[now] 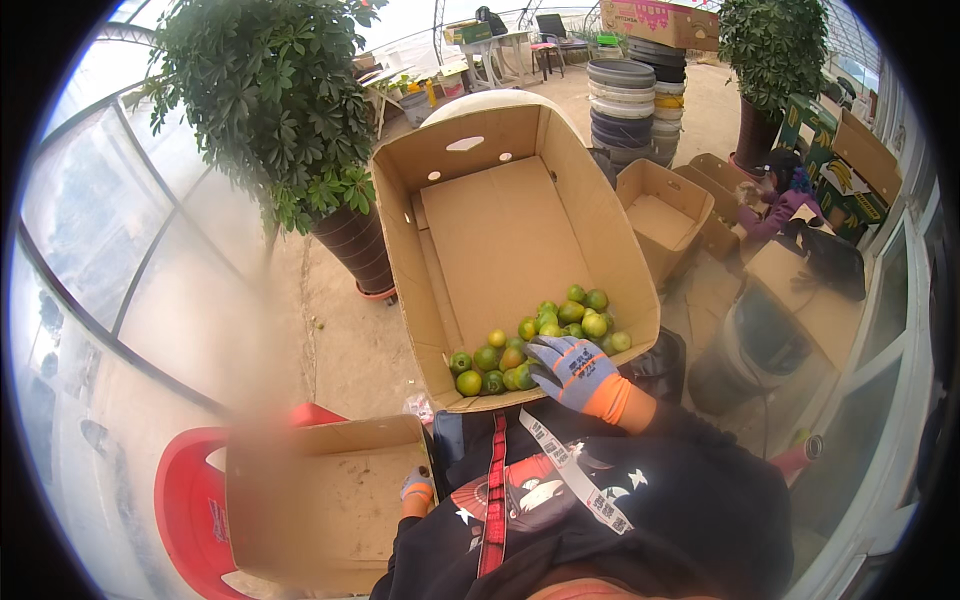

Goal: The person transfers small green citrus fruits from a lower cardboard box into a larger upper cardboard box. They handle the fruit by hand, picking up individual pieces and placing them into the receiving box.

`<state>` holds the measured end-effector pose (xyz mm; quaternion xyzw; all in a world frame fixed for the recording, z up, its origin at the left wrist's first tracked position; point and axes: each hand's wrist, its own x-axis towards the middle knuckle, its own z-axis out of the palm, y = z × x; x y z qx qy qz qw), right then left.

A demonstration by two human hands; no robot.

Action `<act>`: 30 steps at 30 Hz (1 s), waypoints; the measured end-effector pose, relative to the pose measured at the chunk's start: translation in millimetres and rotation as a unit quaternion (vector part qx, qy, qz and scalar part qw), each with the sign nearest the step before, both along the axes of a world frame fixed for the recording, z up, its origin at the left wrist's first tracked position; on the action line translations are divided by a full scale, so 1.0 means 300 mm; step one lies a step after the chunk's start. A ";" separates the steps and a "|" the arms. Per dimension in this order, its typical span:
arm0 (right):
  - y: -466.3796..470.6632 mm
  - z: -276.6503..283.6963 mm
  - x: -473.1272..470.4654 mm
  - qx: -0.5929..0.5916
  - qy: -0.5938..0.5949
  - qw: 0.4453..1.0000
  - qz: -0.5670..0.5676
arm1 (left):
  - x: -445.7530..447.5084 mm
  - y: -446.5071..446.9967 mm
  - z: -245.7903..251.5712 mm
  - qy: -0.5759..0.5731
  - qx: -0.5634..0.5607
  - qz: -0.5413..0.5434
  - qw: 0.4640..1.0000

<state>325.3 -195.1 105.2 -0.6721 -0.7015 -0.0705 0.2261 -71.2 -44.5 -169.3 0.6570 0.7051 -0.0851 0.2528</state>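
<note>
A large cardboard box (510,225) lies tilted before me, with several round green-to-orange fruits (489,358) gathered along its near side. My right hand (577,375), in a grey-blue glove with an orange cuff, reaches over the near rim. Its fingers curl down among the fruits, and their tips are hidden, so a grip cannot be made out. Lower left, a second cardboard box (360,495) sits on a red plastic chair (180,487). My left hand (418,487), gloved alike, is at that box's right side; a small dark spot shows by its fingers, too small to identify.
A potted leafy plant (349,247) stands left of the large box. Stacked buckets (621,105) rise behind it. To the right are smaller cardboard boxes (664,214), a large bucket (724,367) and another person (784,199). Glazed framing (862,405) borders the right.
</note>
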 end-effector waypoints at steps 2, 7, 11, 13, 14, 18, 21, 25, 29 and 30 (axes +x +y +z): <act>0.003 0.000 -0.002 -0.010 0.002 1.000 -0.001 | 0.004 -0.012 0.016 -0.020 0.008 0.002 1.000; -0.005 0.009 -0.003 -0.027 0.006 1.000 -0.005 | -0.150 0.078 -0.213 -0.212 0.071 0.100 0.970; -0.001 -0.001 0.003 -0.023 0.023 0.999 0.007 | -0.171 0.227 -0.024 -0.550 0.193 0.278 0.763; 0.001 -0.003 0.000 -0.006 0.047 0.999 0.013 | -0.090 0.264 0.203 -0.676 0.261 0.209 0.656; 0.002 -0.002 -0.005 0.027 0.079 0.996 0.041 | 0.014 0.218 0.445 -0.715 0.251 0.164 0.631; 0.026 0.124 -0.134 0.093 0.174 0.963 0.185 | 0.296 -0.053 0.833 -0.721 0.225 0.001 0.655; 0.047 0.113 -0.168 0.086 0.185 0.943 0.264 | 0.437 -0.147 0.789 -0.746 0.126 -0.134 0.641; 0.059 0.093 -0.133 0.040 0.158 0.948 0.274 | 0.445 -0.154 0.793 -0.743 0.128 -0.167 0.635; 0.086 0.075 -0.051 0.049 0.044 0.998 0.005 | 0.323 -0.019 0.727 -0.723 0.374 0.147 0.563; 0.081 0.058 -0.029 0.065 0.036 0.997 -0.010 | 0.271 0.050 0.638 -0.701 0.394 0.190 0.563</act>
